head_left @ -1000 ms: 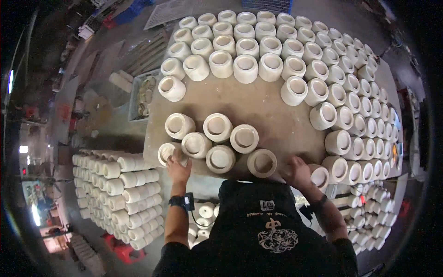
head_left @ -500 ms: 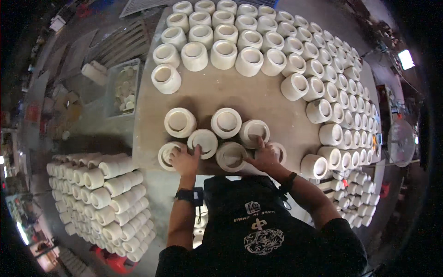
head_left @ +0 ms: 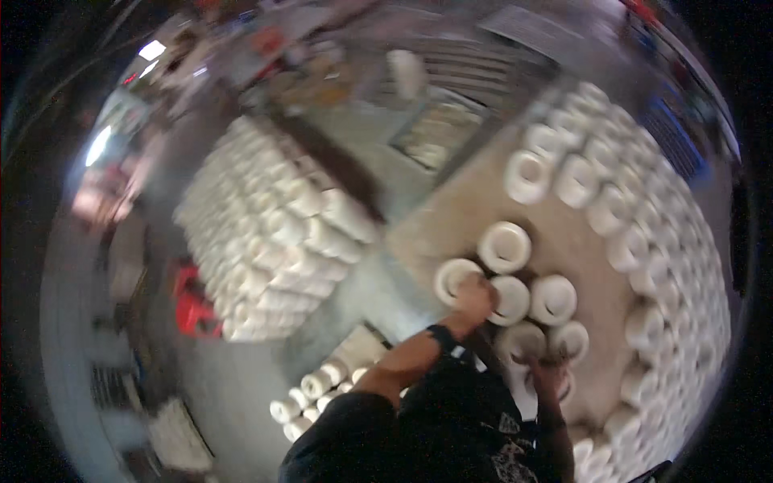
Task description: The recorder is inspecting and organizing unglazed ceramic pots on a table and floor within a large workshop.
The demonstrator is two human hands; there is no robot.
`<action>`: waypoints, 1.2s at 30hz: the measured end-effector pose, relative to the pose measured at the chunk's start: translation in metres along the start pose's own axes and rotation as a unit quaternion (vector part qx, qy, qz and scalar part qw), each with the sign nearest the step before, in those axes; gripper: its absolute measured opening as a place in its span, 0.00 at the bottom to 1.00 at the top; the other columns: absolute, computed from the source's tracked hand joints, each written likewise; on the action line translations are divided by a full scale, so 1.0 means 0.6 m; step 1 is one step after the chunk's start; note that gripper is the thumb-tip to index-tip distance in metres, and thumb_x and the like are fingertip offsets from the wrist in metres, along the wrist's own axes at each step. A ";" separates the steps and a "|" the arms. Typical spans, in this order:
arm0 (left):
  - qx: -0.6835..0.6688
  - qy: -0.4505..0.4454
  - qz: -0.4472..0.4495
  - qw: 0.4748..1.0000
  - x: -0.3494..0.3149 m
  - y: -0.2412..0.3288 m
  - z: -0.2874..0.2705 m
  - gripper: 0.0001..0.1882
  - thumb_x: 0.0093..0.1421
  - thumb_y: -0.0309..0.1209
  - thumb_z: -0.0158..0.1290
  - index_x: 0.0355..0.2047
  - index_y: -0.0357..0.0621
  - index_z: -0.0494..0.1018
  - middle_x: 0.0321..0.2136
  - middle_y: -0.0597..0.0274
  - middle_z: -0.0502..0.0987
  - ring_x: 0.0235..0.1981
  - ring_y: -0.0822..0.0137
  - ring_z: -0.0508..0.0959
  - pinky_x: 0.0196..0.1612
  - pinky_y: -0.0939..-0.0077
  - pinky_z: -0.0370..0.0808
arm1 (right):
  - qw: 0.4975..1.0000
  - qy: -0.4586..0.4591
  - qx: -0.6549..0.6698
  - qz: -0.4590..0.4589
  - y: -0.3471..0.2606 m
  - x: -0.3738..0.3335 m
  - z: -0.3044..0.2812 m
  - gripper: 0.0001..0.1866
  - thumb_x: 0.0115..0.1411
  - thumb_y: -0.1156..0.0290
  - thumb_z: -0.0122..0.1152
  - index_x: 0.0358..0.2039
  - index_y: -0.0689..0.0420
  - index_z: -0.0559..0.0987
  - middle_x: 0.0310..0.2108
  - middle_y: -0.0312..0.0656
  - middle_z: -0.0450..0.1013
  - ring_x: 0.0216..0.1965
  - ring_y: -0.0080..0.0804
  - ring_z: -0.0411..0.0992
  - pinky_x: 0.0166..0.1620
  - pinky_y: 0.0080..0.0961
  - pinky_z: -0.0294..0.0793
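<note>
My left hand (head_left: 477,296) lies at the right edge of a white round mould (head_left: 452,278), chalky like plaster, with a sunken round top. Motion blurs its fingers, so their grip does not show. My right hand (head_left: 547,373) is beside a greyer mould (head_left: 522,341) at the near end of the same cluster, its fingers also smeared. Between and beyond the hands stand several more such moulds, among them a far one (head_left: 506,246), a middle one (head_left: 510,299) and a right one (head_left: 554,299). All of these stand on the brown board (head_left: 604,270).
Many white moulds (head_left: 644,266) crowd the board's far and right sides. Left of the board rises a large stack of white moulds (head_left: 274,233), with a red plastic object (head_left: 193,306) at its foot. More white pieces (head_left: 322,386) sit low near my left arm. A bin (head_left: 439,133) stands beyond.
My view has swung left, so the board now appears on the right and the left stack nearer the middle. Both hands stay at the mould cluster; the picture is more blurred.
</note>
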State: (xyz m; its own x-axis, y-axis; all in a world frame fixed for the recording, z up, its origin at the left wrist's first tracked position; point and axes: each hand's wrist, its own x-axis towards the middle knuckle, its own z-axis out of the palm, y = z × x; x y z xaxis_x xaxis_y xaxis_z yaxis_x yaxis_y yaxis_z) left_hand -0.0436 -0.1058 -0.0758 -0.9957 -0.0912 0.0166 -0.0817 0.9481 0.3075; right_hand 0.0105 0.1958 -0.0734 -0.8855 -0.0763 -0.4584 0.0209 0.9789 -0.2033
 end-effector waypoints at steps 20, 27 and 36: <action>-0.110 0.028 -0.021 0.993 -0.122 -0.236 -0.115 0.17 0.58 0.42 0.51 0.32 0.39 0.76 0.34 0.44 0.71 0.41 0.46 0.72 0.39 0.52 0.74 | 0.923 -0.012 0.380 -0.069 -0.127 -0.006 -0.061 0.36 0.60 0.60 0.61 0.64 0.59 0.59 0.38 0.52 0.75 0.40 0.45 0.74 0.42 0.39 0.72; -0.086 0.014 -0.106 0.991 -0.176 -0.357 -0.151 0.18 0.59 0.42 0.50 0.37 0.39 0.75 0.38 0.45 0.69 0.44 0.46 0.71 0.43 0.54 0.73 | 0.925 -0.027 0.372 -0.073 -0.204 0.022 -0.055 0.35 0.60 0.60 0.61 0.64 0.59 0.59 0.39 0.51 0.75 0.40 0.45 0.74 0.42 0.39 0.72; -0.009 -0.044 -0.276 0.960 -0.310 -0.432 -0.148 0.23 0.62 0.47 0.46 0.40 0.38 0.75 0.35 0.41 0.73 0.40 0.43 0.73 0.42 0.50 0.73 | 0.912 -0.046 0.398 -0.090 -0.225 0.080 -0.045 0.35 0.60 0.60 0.60 0.64 0.58 0.60 0.40 0.51 0.74 0.41 0.44 0.73 0.42 0.39 0.72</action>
State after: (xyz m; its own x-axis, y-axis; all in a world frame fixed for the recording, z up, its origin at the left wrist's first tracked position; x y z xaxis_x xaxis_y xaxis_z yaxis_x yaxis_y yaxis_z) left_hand 0.1666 -0.3617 -0.0743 -0.8007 -0.5516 -0.2339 -0.5982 0.7571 0.2624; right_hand -0.0472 0.0653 -0.0446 -0.8655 -0.2736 -0.4196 0.2420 0.5050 -0.8285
